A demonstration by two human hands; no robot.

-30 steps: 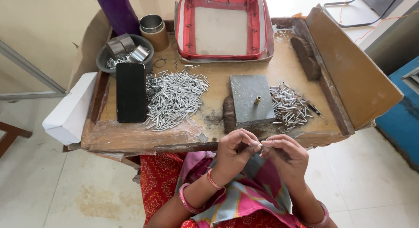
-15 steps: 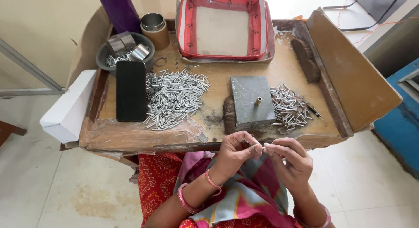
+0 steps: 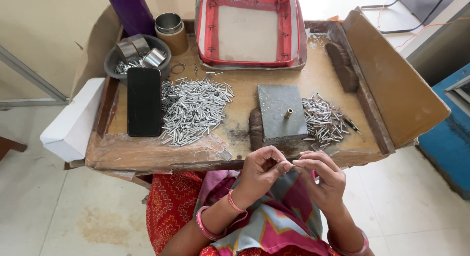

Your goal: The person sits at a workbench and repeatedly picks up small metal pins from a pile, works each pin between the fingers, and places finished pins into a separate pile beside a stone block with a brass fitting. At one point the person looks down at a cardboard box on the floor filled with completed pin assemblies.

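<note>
Pinching something small and thin between the fingertips of both hands, the person works just off the near edge of the wooden tray (image 3: 122, 155), over the lap. The left hand (image 3: 262, 170) and right hand (image 3: 320, 177) are drawn together, fingertips meeting around what looks like a short metal pin (image 3: 292, 164) — it is too small and too covered by the fingers to be sure of its shape.

Holding it close to the body seems a matter of control: the wrists sit low and the piece stays right under the eyes. Within easy reach just beyond the hands stands a grey metal block (image 3: 280, 111) with a small brass peg (image 3: 289, 112) upright on it, and beside it to the right lies a small heap of pins (image 3: 324, 120). A larger heap of pins (image 3: 192, 109) is spread further left, next to a dark phone (image 3: 144, 100) lying flat. Behind that sit a dark bowl (image 3: 113, 60) with metal rings in it and a cardboard tube (image 3: 172, 31) — supplies kept back, out of the way. A red-edged cloth basket (image 3: 252, 25) fills the far side.

The basket's top is cut off by the frame, and a purple object at the back left shows only in part.
</note>
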